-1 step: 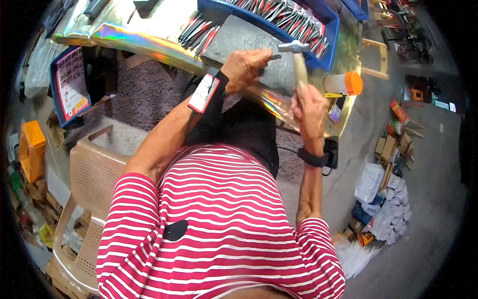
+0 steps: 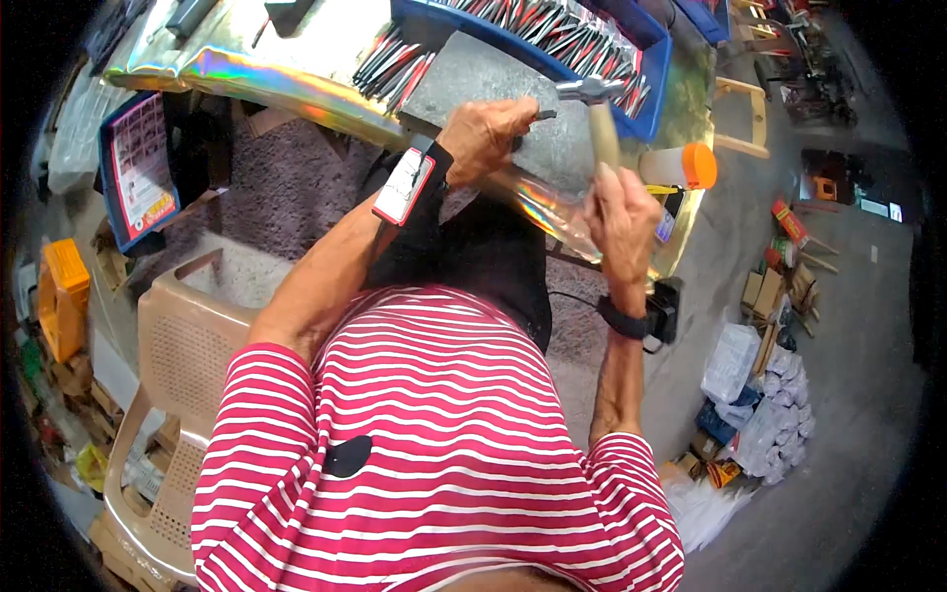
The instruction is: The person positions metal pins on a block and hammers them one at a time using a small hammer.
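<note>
My left hand (image 2: 488,133) rests on a grey slab (image 2: 483,69) and pinches a small dark metal piece (image 2: 544,114) against it. My right hand (image 2: 621,222) grips the wooden handle of a hammer (image 2: 595,104); its steel head hangs just above and to the right of the small piece. A red and white tag device (image 2: 404,185) is strapped to my left forearm, and a black band (image 2: 623,321) circles my right wrist. I wear a red and white striped shirt.
A blue tray (image 2: 654,69) with several slim metal tools lies behind the slab on a shiny rainbow-foil table (image 2: 247,74). An orange-capped jar (image 2: 686,166) stands at the table's right end. A beige plastic chair (image 2: 187,335) is at my left, with boxes and bags on the floor to the right.
</note>
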The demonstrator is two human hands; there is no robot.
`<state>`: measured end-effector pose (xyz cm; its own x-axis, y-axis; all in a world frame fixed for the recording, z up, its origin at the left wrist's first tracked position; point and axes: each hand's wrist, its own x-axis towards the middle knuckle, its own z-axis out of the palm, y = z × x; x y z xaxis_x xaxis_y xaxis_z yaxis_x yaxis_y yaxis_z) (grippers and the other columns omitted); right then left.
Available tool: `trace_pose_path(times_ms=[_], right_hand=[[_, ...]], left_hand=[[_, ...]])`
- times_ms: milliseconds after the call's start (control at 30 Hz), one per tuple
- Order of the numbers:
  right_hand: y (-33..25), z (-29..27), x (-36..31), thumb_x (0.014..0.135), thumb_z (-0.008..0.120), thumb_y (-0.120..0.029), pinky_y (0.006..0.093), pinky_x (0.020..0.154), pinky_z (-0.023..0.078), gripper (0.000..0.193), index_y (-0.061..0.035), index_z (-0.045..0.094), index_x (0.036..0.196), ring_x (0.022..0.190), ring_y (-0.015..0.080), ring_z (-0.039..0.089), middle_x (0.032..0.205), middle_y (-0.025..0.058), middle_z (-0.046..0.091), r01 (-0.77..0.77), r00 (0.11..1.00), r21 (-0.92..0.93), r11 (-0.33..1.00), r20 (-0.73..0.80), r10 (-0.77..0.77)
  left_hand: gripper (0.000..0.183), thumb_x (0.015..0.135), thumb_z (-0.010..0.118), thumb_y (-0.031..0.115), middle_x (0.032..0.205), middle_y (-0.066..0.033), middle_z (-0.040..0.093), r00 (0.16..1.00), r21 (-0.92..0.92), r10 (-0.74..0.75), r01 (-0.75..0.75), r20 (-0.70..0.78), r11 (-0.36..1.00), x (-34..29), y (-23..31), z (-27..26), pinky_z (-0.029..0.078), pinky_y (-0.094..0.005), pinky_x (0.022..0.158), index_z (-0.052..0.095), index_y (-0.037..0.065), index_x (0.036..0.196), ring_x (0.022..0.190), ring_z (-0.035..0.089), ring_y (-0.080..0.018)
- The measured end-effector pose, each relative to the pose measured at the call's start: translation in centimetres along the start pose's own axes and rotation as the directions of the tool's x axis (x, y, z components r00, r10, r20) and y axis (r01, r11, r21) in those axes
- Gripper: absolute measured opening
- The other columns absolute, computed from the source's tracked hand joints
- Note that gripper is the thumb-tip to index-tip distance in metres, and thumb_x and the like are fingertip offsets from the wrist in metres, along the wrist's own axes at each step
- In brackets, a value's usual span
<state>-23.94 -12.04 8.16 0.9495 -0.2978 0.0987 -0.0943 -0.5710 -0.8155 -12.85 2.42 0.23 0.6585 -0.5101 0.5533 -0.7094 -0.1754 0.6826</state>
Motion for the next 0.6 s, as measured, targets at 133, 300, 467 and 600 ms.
trace_pose_path(times_ms=[133, 300, 467, 600], right_hand=[[-5.3, -2.7, -1.4, 0.083, 0.051, -0.015, 0.021, 0.045, 0.034, 0.018, 0.0014, 0.053, 0.09, 0.049, 0.0065, 0.042, 0.059, 0.0, 0.046, 0.143, 0.973, -0.164, 0.976, -0.155, -0.168], [-6.2, -3.4, -3.0, 0.08, 0.054, -0.013, 0.0239, 0.046, 0.038, 0.018, 0.0, 0.053, 0.093, 0.052, 0.0095, 0.048, 0.064, 0.0045, 0.052, 0.325, 0.879, 0.121, 0.938, -0.404, -0.253], [-2.5, -2.1, -1.7, 0.079, 0.054, -0.011, 0.035, 0.045, 0.039, 0.011, -0.0025, 0.05, 0.086, 0.051, 0.0272, 0.052, 0.06, 0.0151, 0.05, 0.282, 0.947, -0.553, 0.784, 0.029, -0.32], [-4.9, -2.4, -1.6, 0.082, 0.053, -0.015, 0.0264, 0.043, 0.036, 0.015, -0.001, 0.052, 0.087, 0.047, 0.0126, 0.047, 0.056, 0.0053, 0.048, 0.284, 0.926, -0.431, 0.856, -0.107, -0.361]], left_hand=[[0.022, 0.063, 0.055, -0.002, 0.067, -0.0116, 0.051, 1.0, -0.012, -0.001, 0.001, -0.008, 1.0, 0.0, -0.2, 0.2, 0.044, -0.0334, 0.054, 0.041, 0.005, 0.079, 0.065, 0.054, -0.0315], [0.023, 0.064, 0.052, -0.005, 0.068, -0.0121, 0.053, 0.999, -0.006, 0.013, -0.013, -0.039, 1.0, -0.1, -0.2, 0.2, 0.045, -0.0344, 0.055, 0.043, 0.005, 0.083, 0.065, 0.054, -0.0317], [0.022, 0.066, 0.052, -0.003, 0.07, -0.0116, 0.054, 1.0, -0.023, 0.007, -0.007, -0.004, 1.0, 0.2, -0.2, 0.7, 0.046, -0.0344, 0.055, 0.045, 0.005, 0.085, 0.066, 0.056, -0.0307], [0.021, 0.067, 0.05, -0.002, 0.07, -0.0112, 0.054, 1.0, 0.016, -0.022, 0.022, -0.011, 1.0, 0.0, -0.3, 0.5, 0.046, -0.0342, 0.055, 0.045, 0.005, 0.085, 0.066, 0.056, -0.0296]])
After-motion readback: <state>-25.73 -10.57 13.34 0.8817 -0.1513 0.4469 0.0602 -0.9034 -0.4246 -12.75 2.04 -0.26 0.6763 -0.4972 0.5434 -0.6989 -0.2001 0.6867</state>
